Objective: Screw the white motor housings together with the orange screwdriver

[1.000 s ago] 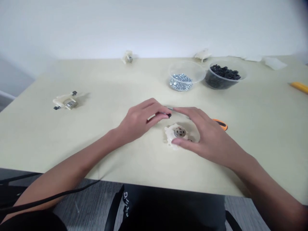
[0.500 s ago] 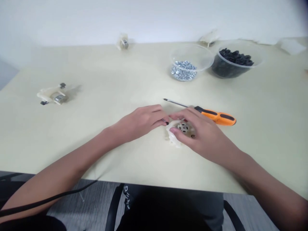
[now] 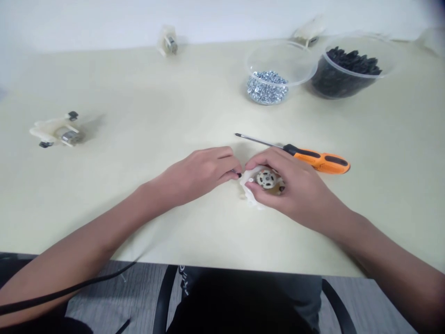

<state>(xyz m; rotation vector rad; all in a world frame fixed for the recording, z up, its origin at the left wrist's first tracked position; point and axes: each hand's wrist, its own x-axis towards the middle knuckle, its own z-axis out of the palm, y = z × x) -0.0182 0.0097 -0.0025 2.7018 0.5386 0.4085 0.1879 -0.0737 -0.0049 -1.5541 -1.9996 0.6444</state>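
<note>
A small white plastic part with a round motor in it (image 3: 261, 183) lies on the table near the front middle. My right hand (image 3: 295, 190) curls around it, thumb and fingers closed on its edges. Close on the left, my left hand (image 3: 200, 172) pinches a tiny black piece (image 3: 239, 175) at its fingertips, held right against the white part's left side. An orange-handled screwdriver (image 3: 314, 160) lies just behind my right hand, its tip pointing left.
A clear bowl of silver screws (image 3: 274, 69) and a bowl of black pieces (image 3: 351, 69) stand at the back right. Similar white motor assemblies lie at the left (image 3: 55, 131), back middle (image 3: 167, 41) and behind the bowls (image 3: 308, 30). The beige table (image 3: 139, 106) ends near my body.
My head tilted down, shifting everything up in view. The screwdriver, hidden by my hands before, now lies bare behind them. My right hand closed onto the white part; my left brought the black piece against it.
</note>
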